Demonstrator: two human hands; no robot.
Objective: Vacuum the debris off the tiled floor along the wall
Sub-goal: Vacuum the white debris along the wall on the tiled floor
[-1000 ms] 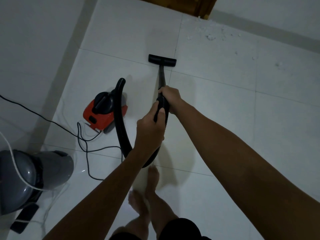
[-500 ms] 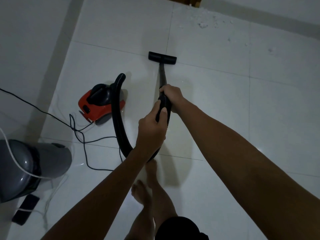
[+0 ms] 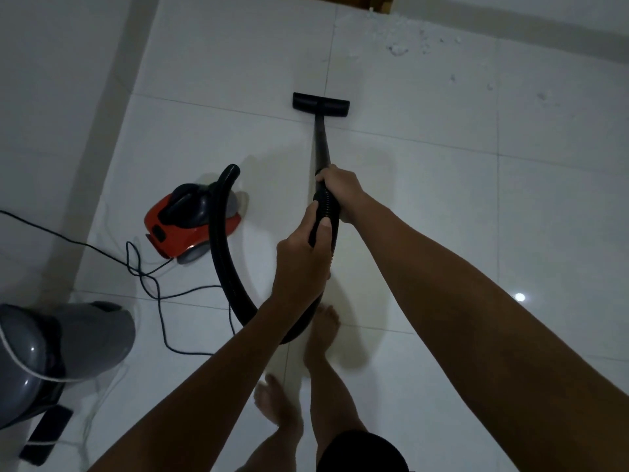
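The white tiled floor [image 3: 425, 206] fills the view, with a wall [image 3: 544, 15] running along its far edge. Taking the red vacuum body [image 3: 190, 223] as the landmark: it sits on the tiles left of centre. A grey rounded appliance [image 3: 61, 345] stands nearer the person and to the left of it, with a white cord draped over it and a dark flat object [image 3: 47, 434] lying beside its base. The black hose [image 3: 224, 253] rises from the vacuum body, loops toward the person, and runs up into the wand [image 3: 321, 144], which lies to the right of the vacuum body and points away toward the wall. The left hand [image 3: 303, 260] curls round the ribbed hose end, thumb on top. The right hand [image 3: 340, 192] grips the wand just ahead of it. The floor nozzle [image 3: 321, 104] rests flat on the tiles, beyond the vacuum body and to its right. A black power cable [image 3: 149, 281] trails left from the vacuum body. The white debris [image 3: 408, 39] lies scattered along the wall, far right of the vacuum body, well apart from the nozzle.
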